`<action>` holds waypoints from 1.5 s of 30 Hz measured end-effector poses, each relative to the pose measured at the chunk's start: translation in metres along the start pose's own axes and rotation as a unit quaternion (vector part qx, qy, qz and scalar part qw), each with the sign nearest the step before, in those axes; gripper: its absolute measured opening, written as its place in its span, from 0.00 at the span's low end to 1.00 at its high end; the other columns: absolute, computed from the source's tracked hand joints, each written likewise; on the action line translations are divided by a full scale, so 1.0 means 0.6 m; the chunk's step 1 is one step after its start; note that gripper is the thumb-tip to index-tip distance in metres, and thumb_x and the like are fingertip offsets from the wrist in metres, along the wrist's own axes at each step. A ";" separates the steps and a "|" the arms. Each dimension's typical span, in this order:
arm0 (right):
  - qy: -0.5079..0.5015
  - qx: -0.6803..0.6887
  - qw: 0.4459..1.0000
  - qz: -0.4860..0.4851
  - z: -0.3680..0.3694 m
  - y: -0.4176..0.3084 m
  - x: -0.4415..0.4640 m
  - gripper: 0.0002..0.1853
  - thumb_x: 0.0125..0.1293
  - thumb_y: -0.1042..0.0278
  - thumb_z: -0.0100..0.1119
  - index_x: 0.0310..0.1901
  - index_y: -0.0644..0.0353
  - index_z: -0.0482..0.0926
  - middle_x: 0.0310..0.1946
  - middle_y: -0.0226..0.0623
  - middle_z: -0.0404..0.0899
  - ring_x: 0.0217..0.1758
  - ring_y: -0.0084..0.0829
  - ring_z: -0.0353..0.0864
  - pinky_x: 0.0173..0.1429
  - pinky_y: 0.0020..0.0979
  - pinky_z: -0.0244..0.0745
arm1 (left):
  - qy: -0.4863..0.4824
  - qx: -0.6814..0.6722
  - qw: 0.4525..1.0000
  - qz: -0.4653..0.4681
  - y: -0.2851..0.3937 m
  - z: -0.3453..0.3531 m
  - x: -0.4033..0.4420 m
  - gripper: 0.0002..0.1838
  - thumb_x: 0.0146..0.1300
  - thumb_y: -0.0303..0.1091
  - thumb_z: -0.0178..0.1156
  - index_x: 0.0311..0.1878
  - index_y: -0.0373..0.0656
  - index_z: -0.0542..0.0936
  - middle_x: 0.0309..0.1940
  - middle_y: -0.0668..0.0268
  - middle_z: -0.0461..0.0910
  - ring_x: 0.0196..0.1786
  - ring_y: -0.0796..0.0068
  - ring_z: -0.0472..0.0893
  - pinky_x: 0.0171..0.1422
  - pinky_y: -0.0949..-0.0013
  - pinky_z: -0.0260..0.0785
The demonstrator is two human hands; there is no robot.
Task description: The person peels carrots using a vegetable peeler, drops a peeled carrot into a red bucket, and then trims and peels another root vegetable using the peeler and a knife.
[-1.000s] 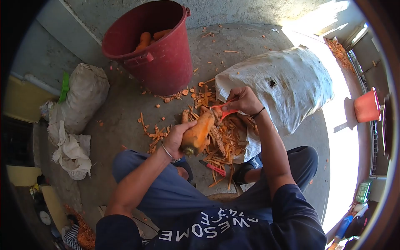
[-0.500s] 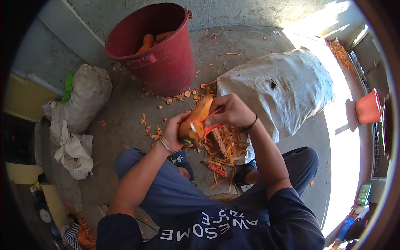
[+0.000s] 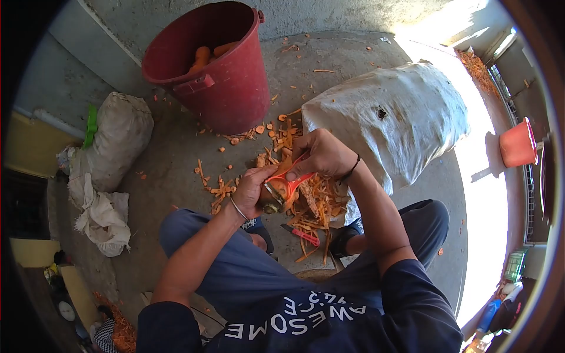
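My left hand point(image 3: 252, 189) is closed round a thick carrot point(image 3: 274, 203), its dark stem end pointing down toward me. My right hand point(image 3: 326, 154) grips a red-orange peeler point(image 3: 299, 181), whose head lies against the carrot near the stem end. Part of the carrot's far end is hidden behind the fingers and the peeler. Below both hands, a heap of orange peelings point(image 3: 318, 206) covers the floor between my feet. A small knife with a red handle point(image 3: 308, 237) rests at the near edge of that heap.
A dark red bucket point(image 3: 235, 88) with several carrots inside stands ahead to the left. A large white sack point(image 3: 406, 117) lies ahead to the right. Another sack point(image 3: 120, 138) leans at the left wall. A smaller red bucket point(image 3: 518, 146) is at the far right.
The peeler has moved along the carrot toward its stem end. The carrot has tipped, so its far end now shows less. The view has shifted slightly.
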State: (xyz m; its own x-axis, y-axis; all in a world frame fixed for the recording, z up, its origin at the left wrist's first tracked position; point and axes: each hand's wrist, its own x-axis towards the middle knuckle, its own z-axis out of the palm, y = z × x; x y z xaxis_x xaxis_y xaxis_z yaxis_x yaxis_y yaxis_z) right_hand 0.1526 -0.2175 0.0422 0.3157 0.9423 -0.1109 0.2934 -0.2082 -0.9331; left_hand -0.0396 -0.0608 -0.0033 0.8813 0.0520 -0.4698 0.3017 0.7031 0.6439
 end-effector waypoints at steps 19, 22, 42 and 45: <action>0.075 -0.040 0.996 0.033 -0.063 0.055 0.007 0.19 0.49 0.59 0.89 0.32 0.64 0.89 0.25 0.30 0.86 0.29 0.23 0.82 0.35 0.31 0.75 | -0.044 -0.106 0.990 -0.076 0.005 0.004 -0.035 0.28 0.79 0.51 0.54 0.74 0.44 0.73 0.55 0.56 0.84 0.50 0.56 0.90 0.35 0.51 0.85; 0.160 -0.196 0.963 0.095 -0.130 0.113 -0.002 0.20 0.50 0.57 0.88 0.30 0.64 0.88 0.24 0.31 0.85 0.28 0.24 0.84 0.34 0.32 0.77 | -0.041 -0.101 0.991 -0.080 0.016 -0.011 -0.045 0.29 0.78 0.50 0.57 0.74 0.42 0.73 0.54 0.54 0.84 0.49 0.55 0.90 0.34 0.52 0.85; 0.009 -0.023 0.998 -0.049 0.018 -0.002 -0.005 0.19 0.54 0.60 0.87 0.39 0.67 0.90 0.27 0.38 0.87 0.30 0.29 0.84 0.39 0.33 0.78 | 0.041 -0.043 0.998 0.018 -0.004 -0.011 -0.002 0.24 0.81 0.49 0.52 0.64 0.38 0.79 0.46 0.59 0.85 0.39 0.65 0.89 0.38 0.62 0.85; 0.026 0.027 0.997 -0.065 0.004 0.014 -0.002 0.18 0.54 0.62 0.87 0.37 0.66 0.90 0.26 0.37 0.87 0.29 0.28 0.83 0.38 0.32 0.78 | 0.062 -0.038 0.997 0.012 0.001 0.001 -0.006 0.24 0.81 0.48 0.53 0.63 0.37 0.78 0.47 0.56 0.86 0.40 0.63 0.90 0.37 0.61 0.86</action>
State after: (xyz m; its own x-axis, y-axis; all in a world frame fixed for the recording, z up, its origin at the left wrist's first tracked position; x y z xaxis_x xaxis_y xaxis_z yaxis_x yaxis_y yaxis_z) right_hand 0.1527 -0.2198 0.0337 0.3251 0.9453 0.0281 0.2863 -0.0700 -0.9556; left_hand -0.0426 -0.0609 -0.0007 0.8343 0.1536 -0.5295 0.2485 0.7526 0.6098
